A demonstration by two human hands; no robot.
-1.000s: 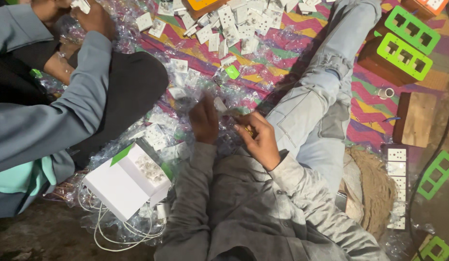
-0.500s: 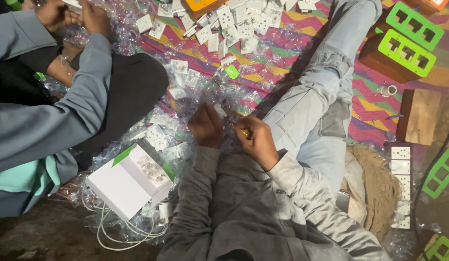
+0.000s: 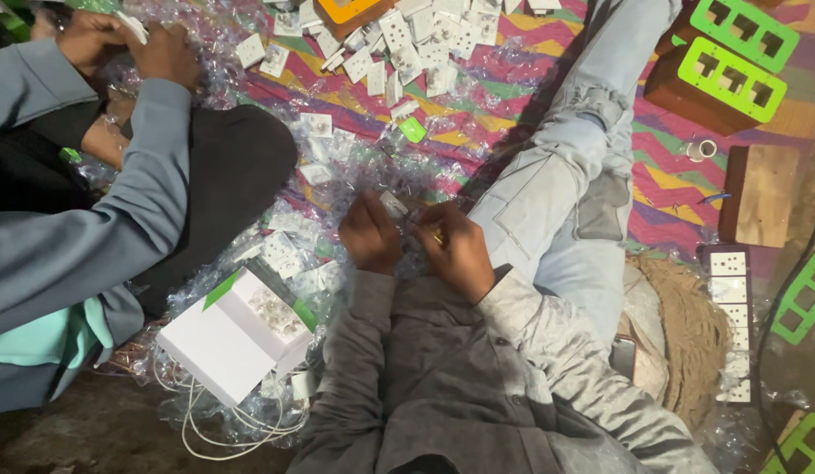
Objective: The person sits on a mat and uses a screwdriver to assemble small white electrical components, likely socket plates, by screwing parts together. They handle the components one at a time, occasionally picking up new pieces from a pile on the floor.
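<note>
left hand (image 3: 370, 235): curled, knuckles up, fingers closed on a small white socket module (image 3: 393, 204) at its top edge.
right hand (image 3: 457, 248): curled too, fingertips meeting the left's; pinches the same piece, probably, though the contact is hidden by the fingers. Small yellow-green glint at the fingertips, too small to identify.
module position: between both hands, over the person's lap, just above the clear plastic wrappers (image 3: 337, 189).
sleeves: grey woven fabric, both arms.
leg (image 3: 565, 175): pale blue jeans, stretched out toward the top of the view, on the mat.
mat (image 3: 671, 175): zigzag weave in pink, green, yellow and purple.
loose modules (image 3: 407, 39): flat white squares and rectangles, roughly twenty, scattered at the top centre.
white box (image 3: 236, 333): open cardboard carton with green edge, one, by the left elbow; white cable (image 3: 214, 430) looped below it.
green faceplates (image 3: 732, 75): glossy plastic with square cut-outs, two on brown wooden boxes at top right, more at the right edge.
wooden board (image 3: 763, 195): one, plain, rectangular.
socket strip (image 3: 730, 325): white modules in a row on a dark base, about five.
co-worker's hands (image 3: 131, 48): top left, grey-blue sleeve, busy with a white piece.
</note>
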